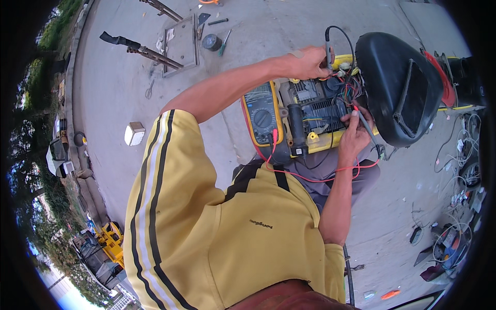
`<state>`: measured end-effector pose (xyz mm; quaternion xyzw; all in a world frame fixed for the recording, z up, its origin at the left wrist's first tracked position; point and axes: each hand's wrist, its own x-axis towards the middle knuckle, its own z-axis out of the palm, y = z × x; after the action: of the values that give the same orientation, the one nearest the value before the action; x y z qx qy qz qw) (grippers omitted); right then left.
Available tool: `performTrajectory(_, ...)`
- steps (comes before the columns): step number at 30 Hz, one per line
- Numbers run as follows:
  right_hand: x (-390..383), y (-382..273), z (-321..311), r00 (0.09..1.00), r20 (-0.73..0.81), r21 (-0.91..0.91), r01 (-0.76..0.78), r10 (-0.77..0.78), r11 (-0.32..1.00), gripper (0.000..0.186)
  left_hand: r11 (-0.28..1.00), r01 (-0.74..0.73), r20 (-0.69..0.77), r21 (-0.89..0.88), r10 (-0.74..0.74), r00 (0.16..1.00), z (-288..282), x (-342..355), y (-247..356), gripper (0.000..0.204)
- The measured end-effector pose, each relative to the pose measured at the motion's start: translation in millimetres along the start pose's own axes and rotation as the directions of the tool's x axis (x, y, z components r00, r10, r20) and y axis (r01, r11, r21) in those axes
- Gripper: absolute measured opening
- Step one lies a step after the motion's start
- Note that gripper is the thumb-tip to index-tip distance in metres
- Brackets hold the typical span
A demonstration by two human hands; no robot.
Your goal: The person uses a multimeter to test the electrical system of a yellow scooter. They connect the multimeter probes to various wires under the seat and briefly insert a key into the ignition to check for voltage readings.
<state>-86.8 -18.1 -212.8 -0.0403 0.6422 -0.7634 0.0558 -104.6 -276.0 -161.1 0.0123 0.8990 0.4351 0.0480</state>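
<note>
My left hand (312,62) is closed around a black test probe (328,46), its tip down among the wiring of an opened yellow scooter body (336,138). In my right hand (355,137) is a second test probe (364,121) with a red tip end, angled toward the same wires. Between the two hands lies a bundle of thin coloured wires (351,92) beside a finned black module (321,112). A yellow-edged multimeter (263,118) rests at the left of the body, with a red lead (321,180) plugged in. What the probe tips touch is too small to tell.
Just right of the wiring stands a black scooter seat (385,77). A screwdriver (225,42) and a dark round roll (211,42) lie on the ground beyond my left arm, near a metal cover plate (181,44). Tangled cables (457,181) spread at the far right.
</note>
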Motion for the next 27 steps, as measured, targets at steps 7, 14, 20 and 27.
performTrajectory(7,-4,5,0,0.996,0.025,-0.070,0.083,-0.081,0.994,0.016,0.998,-0.031,-0.061,-0.050,0.028,0.998,10,-2,-10,0.034)
performTrajectory(14,-3,-4,4,0.998,-0.006,-0.052,0.055,-0.056,0.997,0.020,0.968,-0.004,-0.077,-0.252,-0.016,0.997,18,-5,-21,0.032)
performTrajectory(20,1,0,-3,0.997,-0.081,0.001,-0.015,0.015,1.000,0.019,0.964,0.057,-0.064,-0.258,-0.076,0.995,16,-4,-19,0.035)
performTrajectory(27,2,0,-3,0.996,-0.084,0.043,0.011,-0.007,0.999,0.020,0.913,0.011,-0.099,-0.409,-0.056,0.993,35,0,-43,0.028)
